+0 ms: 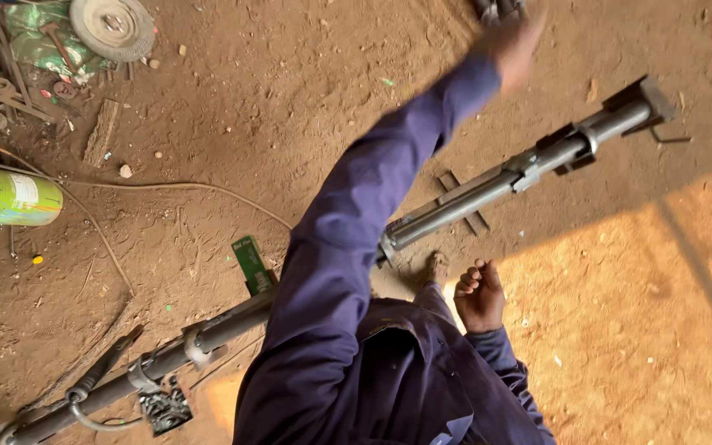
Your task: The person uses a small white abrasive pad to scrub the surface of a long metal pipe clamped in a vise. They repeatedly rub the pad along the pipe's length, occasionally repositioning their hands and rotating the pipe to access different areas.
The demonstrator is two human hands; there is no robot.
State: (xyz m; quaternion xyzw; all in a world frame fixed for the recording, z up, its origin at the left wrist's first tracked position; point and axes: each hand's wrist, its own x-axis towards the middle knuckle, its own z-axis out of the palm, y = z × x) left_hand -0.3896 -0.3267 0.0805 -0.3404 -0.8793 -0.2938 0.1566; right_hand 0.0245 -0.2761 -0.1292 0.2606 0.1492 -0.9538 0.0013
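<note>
Pipe (471,198): long steel, prob. heavy & stiff, lying across dirt floor (620,330); best lifted two-handed at bare shaft. Left grip (514,41) raised, blurred, seemingly clamped on dark tool (496,8). Right grip (480,295) curled together, empty, near pipe.

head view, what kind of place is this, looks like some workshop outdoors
Probably an open-air metal or vehicle repair yard on bare dirt ground. A long steel shaft lies across the earth, a green and yellow gas cylinder lies at the left, and a worn grinding disc sits among scrap in the corner.
</note>
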